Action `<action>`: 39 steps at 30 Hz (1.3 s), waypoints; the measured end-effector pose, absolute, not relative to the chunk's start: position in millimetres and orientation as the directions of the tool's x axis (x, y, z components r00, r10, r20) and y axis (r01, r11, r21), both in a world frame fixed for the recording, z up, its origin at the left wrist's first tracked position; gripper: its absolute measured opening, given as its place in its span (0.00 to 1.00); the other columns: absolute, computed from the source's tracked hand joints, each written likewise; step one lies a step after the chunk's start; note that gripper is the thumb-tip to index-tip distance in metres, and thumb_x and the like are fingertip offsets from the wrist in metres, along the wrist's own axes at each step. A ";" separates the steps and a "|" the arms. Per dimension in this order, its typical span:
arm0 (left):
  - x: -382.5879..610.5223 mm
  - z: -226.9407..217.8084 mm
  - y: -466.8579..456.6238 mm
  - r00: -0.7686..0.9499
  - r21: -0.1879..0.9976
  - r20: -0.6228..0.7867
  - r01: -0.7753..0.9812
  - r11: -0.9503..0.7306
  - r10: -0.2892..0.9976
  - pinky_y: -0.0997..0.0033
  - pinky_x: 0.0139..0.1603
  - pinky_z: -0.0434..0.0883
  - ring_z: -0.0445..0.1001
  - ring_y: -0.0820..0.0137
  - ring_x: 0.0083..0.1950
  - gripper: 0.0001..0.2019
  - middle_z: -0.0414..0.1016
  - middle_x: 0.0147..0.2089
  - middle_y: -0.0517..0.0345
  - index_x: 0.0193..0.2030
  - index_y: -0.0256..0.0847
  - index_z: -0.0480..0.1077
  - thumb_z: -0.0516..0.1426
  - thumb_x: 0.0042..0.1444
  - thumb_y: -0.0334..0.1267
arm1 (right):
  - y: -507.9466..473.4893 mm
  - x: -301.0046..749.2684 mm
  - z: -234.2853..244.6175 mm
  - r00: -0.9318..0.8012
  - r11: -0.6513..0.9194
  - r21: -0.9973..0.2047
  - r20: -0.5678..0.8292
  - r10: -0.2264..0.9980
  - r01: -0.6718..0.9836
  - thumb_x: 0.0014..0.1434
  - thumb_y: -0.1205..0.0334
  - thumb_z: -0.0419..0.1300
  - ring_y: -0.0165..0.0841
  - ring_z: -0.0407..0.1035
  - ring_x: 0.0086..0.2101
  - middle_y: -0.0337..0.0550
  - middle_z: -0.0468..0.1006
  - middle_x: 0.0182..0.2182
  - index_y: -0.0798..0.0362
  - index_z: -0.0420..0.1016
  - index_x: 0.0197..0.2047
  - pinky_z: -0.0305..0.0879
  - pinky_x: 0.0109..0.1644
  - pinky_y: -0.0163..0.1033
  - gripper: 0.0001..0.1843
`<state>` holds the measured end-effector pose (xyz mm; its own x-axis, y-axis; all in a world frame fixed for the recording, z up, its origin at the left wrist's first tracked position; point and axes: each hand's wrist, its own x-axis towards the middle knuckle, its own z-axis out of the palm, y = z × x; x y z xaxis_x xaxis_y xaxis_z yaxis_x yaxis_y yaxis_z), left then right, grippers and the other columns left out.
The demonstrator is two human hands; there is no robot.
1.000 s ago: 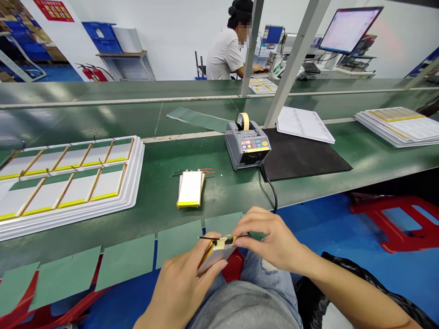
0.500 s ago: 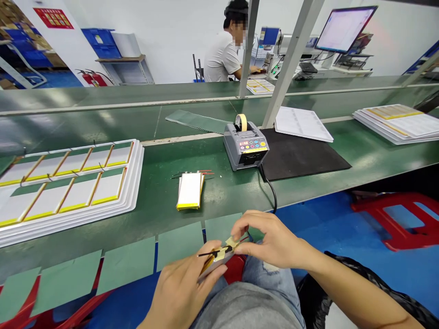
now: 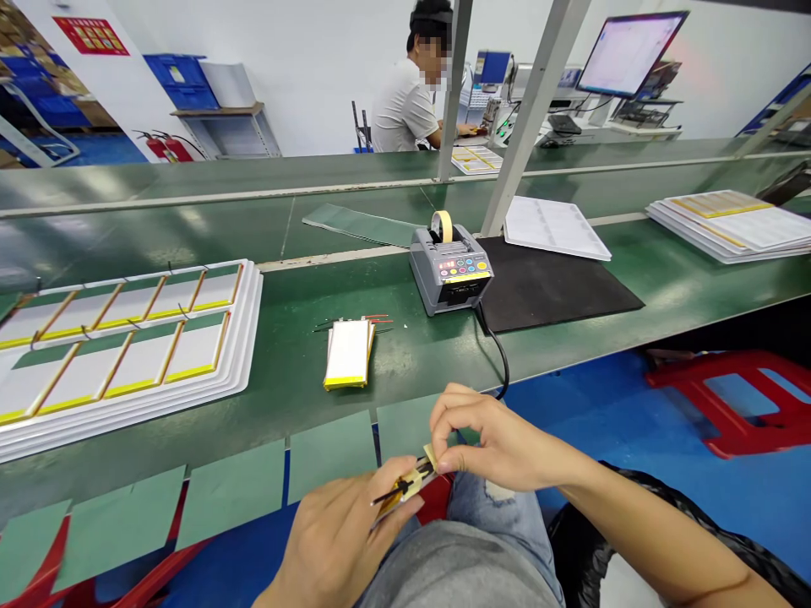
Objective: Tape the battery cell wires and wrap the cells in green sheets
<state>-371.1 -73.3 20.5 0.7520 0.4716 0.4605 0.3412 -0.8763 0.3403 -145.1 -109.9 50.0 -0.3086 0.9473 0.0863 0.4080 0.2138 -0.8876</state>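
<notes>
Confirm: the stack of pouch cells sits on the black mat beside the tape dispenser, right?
No, the stack of pouch cells is not on the black mat. It lies on the green workbench surface, with the tape dispenser to its right, as the head view shows.

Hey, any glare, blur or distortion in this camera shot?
In the head view, pale glare lies on the green workbench, the wide lens bows the bench edges and tilts the upright posts, the monitor looks washed out, and the left hand, right hand and pouch cell between them look fairly sharp.
</notes>
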 end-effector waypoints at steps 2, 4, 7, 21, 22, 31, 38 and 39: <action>-372.4 21.3 -73.4 0.776 0.358 0.441 0.308 -0.881 0.451 0.79 0.34 0.68 0.77 0.74 0.30 0.13 0.80 0.37 0.59 0.52 0.40 0.61 0.55 0.61 0.35 | -104.9 -141.7 46.8 -0.335 0.119 -0.938 0.003 0.942 0.325 0.51 0.66 0.68 0.29 0.62 0.35 0.34 0.69 0.31 0.53 0.71 0.30 0.59 0.42 0.35 0.08; -373.9 20.1 -73.9 0.775 0.360 0.438 0.313 -0.879 0.456 0.80 0.34 0.68 0.78 0.74 0.31 0.13 0.80 0.37 0.59 0.51 0.41 0.61 0.55 0.61 0.36 | -102.5 -142.0 42.6 -0.304 0.073 -0.964 -0.008 0.953 0.254 0.47 0.65 0.71 0.29 0.61 0.34 0.35 0.67 0.33 0.52 0.72 0.32 0.59 0.40 0.35 0.11; -373.7 15.4 -75.3 0.699 0.380 0.462 0.401 -0.834 0.547 0.81 0.33 0.69 0.78 0.74 0.31 0.12 0.80 0.38 0.58 0.51 0.40 0.61 0.54 0.61 0.39 | -105.7 -150.7 37.2 -0.145 0.157 -0.955 0.123 0.982 0.250 0.52 0.65 0.67 0.30 0.63 0.36 0.36 0.68 0.34 0.51 0.75 0.32 0.60 0.43 0.37 0.05; -365.4 6.5 -69.3 0.673 0.538 0.311 0.457 -0.708 0.671 0.80 0.27 0.67 0.75 0.75 0.26 0.14 0.78 0.35 0.66 0.51 0.45 0.60 0.55 0.59 0.41 | -112.2 -162.8 35.2 -0.102 0.355 -0.785 0.354 0.929 0.508 0.56 0.66 0.64 0.33 0.64 0.39 0.40 0.73 0.38 0.52 0.72 0.41 0.61 0.44 0.39 0.09; -365.9 5.8 -69.4 0.687 0.525 0.304 0.457 -0.718 0.660 0.79 0.26 0.67 0.75 0.74 0.25 0.14 0.77 0.32 0.67 0.51 0.45 0.59 0.55 0.60 0.40 | -110.5 -162.7 38.3 -0.104 0.354 -0.793 0.350 0.931 0.497 0.57 0.66 0.63 0.32 0.64 0.38 0.39 0.72 0.36 0.52 0.72 0.40 0.61 0.43 0.38 0.07; -367.7 1.6 -70.4 0.767 0.483 0.279 0.409 -0.774 0.579 0.77 0.27 0.66 0.76 0.72 0.27 0.19 0.78 0.32 0.65 0.57 0.45 0.55 0.55 0.60 0.39 | -109.1 -166.1 43.2 -0.206 0.267 -0.867 0.195 0.959 0.421 0.60 0.69 0.58 0.28 0.61 0.35 0.36 0.68 0.31 0.53 0.71 0.33 0.56 0.39 0.34 0.05; -360.9 -5.7 -72.9 0.793 0.484 0.280 0.370 -0.793 0.541 0.75 0.26 0.64 0.77 0.69 0.29 0.17 0.79 0.34 0.59 0.55 0.42 0.56 0.53 0.61 0.39 | -101.9 -159.6 19.7 -0.225 -0.067 -0.996 -0.077 0.971 0.051 0.52 0.60 0.65 0.27 0.56 0.29 0.34 0.64 0.28 0.54 0.68 0.31 0.53 0.33 0.34 0.10; -358.2 -6.0 -74.1 0.803 0.510 0.257 0.360 -0.781 0.538 0.75 0.27 0.65 0.77 0.69 0.29 0.16 0.79 0.35 0.59 0.55 0.42 0.56 0.53 0.61 0.39 | -101.3 -157.0 16.1 -0.228 -0.095 -0.995 -0.096 0.969 0.017 0.50 0.59 0.67 0.27 0.56 0.30 0.34 0.64 0.30 0.54 0.67 0.34 0.54 0.34 0.34 0.14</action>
<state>-358.2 -74.1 -6.0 0.8029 0.5378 0.2569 0.3601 -0.7812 0.5099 -157.0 -101.3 16.1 -0.2285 0.9688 -0.0963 0.0167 -0.0950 -0.9953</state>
